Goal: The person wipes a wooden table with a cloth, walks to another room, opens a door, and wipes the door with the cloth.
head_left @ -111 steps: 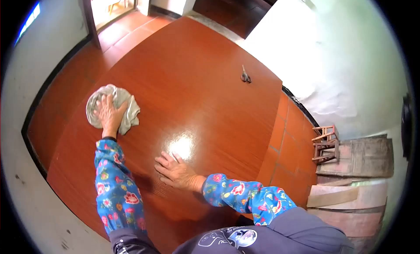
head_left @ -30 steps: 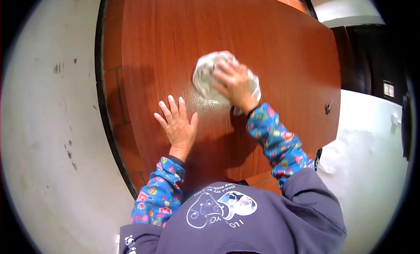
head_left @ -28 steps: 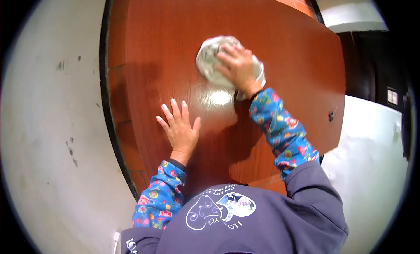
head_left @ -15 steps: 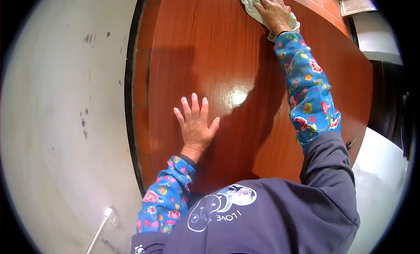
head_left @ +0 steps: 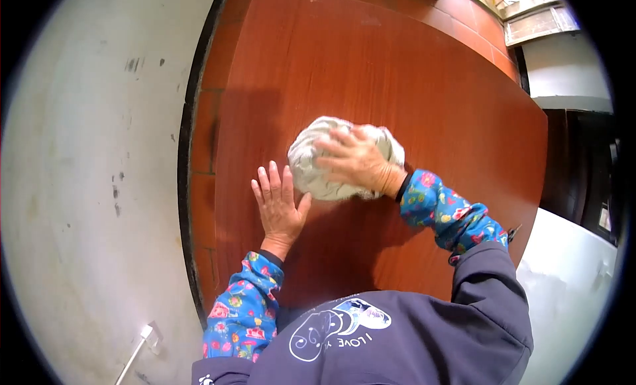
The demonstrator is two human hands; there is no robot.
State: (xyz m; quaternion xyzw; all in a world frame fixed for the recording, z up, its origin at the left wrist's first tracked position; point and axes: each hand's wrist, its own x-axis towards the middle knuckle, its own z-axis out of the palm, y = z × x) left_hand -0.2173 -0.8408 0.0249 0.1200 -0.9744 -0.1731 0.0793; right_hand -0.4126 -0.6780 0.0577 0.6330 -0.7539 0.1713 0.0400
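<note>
A crumpled whitish cloth (head_left: 308,161) lies on the reddish-brown wooden tabletop (head_left: 371,73), near its middle. My right hand (head_left: 358,161) is on top of the cloth, holding it against the surface; its fingers are spread and blurred by motion. Just left of the cloth, my left hand (head_left: 279,209) rests flat on the wood, fingers stretched and apart, with nothing in it. The thumb of this hand comes close to the cloth's edge. Both forearms wear blue floral sleeves.
A pale, marked wall (head_left: 86,153) with a dark base strip runs along the left. Orange floor tiles (head_left: 205,140) show beside the table. A small dark object (head_left: 514,232) sits at the table's right edge, partly behind my sleeve. A white surface (head_left: 563,266) stands at right.
My right hand has brought the cloth from the far edge of the tabletop back towards me, to beside my left hand. The left hand stays flat, and the view has shifted slightly.
</note>
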